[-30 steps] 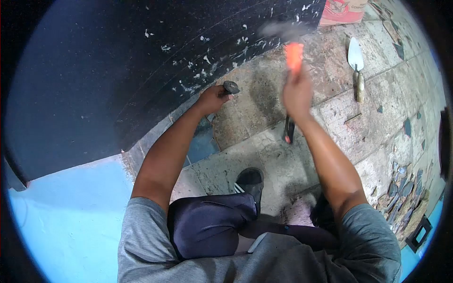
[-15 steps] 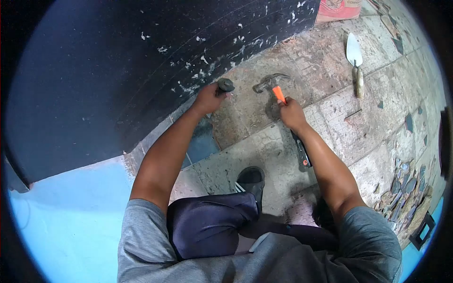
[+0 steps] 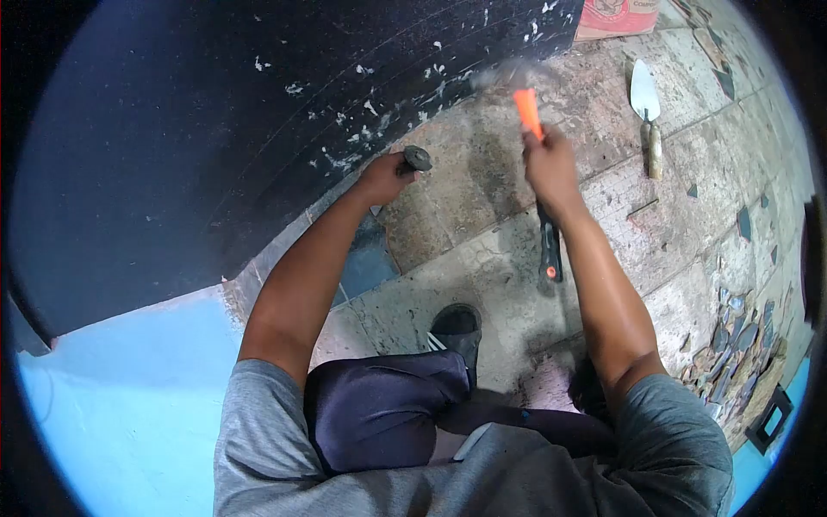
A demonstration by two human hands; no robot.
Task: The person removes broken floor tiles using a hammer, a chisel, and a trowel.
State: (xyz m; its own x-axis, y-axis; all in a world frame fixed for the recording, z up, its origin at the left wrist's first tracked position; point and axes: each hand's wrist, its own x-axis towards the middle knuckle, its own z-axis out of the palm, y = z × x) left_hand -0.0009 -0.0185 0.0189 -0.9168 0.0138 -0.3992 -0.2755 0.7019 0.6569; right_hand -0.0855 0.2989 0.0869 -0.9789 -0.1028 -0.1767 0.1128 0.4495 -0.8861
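My left hand (image 3: pixel 382 179) is closed around a dark chisel (image 3: pixel 417 158) beside the foot of the black wall. Its round, worn striking end points up towards me; the hand hides the blade. A claw hammer (image 3: pixel 527 110) is in the grip of my right hand (image 3: pixel 551 170), raised to the right of the chisel. Motion smears the hammer's metal head, while its orange neck and black handle show clearly. Near my left hand, blue-grey tiles (image 3: pixel 370 256) border a strip of rough, bare floor (image 3: pixel 448 202).
A pointed trowel (image 3: pixel 646 116) lies on the floor at the right. Broken tile pieces (image 3: pixel 732 345) are heaped at the lower right, with loose shards above. A red-and-white bag (image 3: pixel 616 19) stands by the end of the black wall (image 3: pixel 215 155). My sandalled foot (image 3: pixel 457 332) is below.
My right hand has lifted the hammer up and away from the chisel, swinging its head towards the top of the view. The left hand and chisel have stayed nearly in place.
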